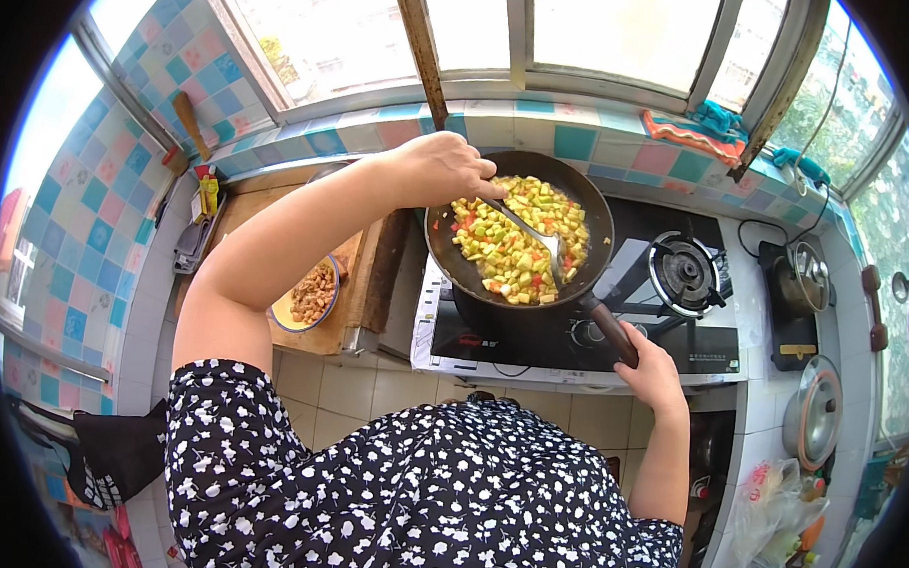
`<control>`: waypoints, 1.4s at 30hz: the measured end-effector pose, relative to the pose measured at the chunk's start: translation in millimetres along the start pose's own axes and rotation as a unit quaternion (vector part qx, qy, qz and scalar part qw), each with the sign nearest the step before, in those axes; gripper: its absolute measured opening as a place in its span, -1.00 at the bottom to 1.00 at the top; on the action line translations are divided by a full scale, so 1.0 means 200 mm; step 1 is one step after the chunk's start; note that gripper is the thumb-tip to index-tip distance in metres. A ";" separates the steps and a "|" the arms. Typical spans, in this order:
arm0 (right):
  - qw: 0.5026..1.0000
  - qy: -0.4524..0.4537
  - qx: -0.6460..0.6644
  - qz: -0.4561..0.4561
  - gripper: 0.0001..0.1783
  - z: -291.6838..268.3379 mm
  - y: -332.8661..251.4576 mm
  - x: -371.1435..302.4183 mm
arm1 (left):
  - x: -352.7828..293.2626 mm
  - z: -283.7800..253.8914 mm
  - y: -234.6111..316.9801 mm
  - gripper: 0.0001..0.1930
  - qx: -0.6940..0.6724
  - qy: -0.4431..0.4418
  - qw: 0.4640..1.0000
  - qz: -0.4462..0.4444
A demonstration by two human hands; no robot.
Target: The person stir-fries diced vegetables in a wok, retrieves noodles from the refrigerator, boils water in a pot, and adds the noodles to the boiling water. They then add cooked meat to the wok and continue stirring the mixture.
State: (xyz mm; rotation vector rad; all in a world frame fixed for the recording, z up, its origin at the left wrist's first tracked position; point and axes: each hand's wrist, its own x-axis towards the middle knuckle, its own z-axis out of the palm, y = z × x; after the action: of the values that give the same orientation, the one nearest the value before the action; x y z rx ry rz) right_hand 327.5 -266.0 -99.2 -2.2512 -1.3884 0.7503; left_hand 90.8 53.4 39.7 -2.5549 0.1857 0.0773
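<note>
Beyond my right fingers (637, 336), clamped on the pan handle (607, 326), diced vegetables (515, 269) fill the pan (599, 227); my left fingers (475, 172) grip the spatula (552, 249), stirring seemingly unfinished.

The frying pan (455, 271) has a dark inside which looks smooth, a little glossy where it is wet; its brown handle (613, 332) seems plastic or wood, I cannot tell. The spatula (551, 244) is of metal, with smooth shine. Under them, the stove top (703, 343) looks like black glass, very glossy, and its right burner (686, 274) is dark metal. At left, the tabletop (242, 216) is of wood, rather matt, and the bowl (283, 315) on it seems glazed. The wall tiles (81, 221) look glazed and smooth. On the far ledge lies a soft, matt striped cloth (690, 139). At near right, the bag (767, 515) is thin, clear plastic.
</note>
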 end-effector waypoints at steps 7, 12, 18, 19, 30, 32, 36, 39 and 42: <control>0.999 0.019 -0.002 -0.037 -0.21 0.04 0.04 0.01 | -0.40 -0.23 0.09 -0.63 -0.005 -0.101 0.988 -0.116; 1.000 0.010 0.008 -0.006 -0.21 0.01 0.02 0.00 | -0.42 -0.35 0.18 -0.67 -0.110 -0.221 0.956 -0.159; 1.000 0.004 -0.006 -0.029 -0.20 0.02 0.01 0.01 | -0.26 -0.05 0.41 -0.73 -0.098 -0.199 0.946 -0.238; 0.999 0.005 -0.009 -0.030 -0.20 0.03 0.01 0.01 | -0.27 -0.03 0.40 -0.73 -0.113 -0.183 0.944 -0.252; 0.999 0.019 -0.022 -0.028 -0.23 0.04 0.02 0.00 | -0.40 -0.02 0.00 -0.64 -0.202 -0.236 0.830 -0.463; 0.998 0.034 -0.040 -0.035 -0.25 0.03 0.00 0.01 | -0.37 0.19 -0.03 -0.59 -0.258 -0.252 0.816 -0.453; 0.993 0.074 -0.077 -0.048 -0.28 0.01 0.01 0.02 | -0.29 0.48 0.00 -0.58 -0.486 -0.221 0.712 -0.456; 0.986 0.103 -0.114 -0.066 -0.28 -0.05 0.06 0.07 | -0.31 0.61 0.03 -0.55 -0.409 -0.118 0.829 -0.364; 0.982 0.111 -0.134 -0.069 -0.28 -0.10 0.11 0.12 | -0.33 0.37 0.02 -0.56 -0.281 -0.089 0.908 -0.296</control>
State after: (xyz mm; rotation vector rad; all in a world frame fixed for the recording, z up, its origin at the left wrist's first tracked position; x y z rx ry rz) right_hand 363.7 -253.9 -102.5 -2.3193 -1.5910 0.2690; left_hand 24.1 98.2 -17.3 -3.0252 -0.7939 0.1458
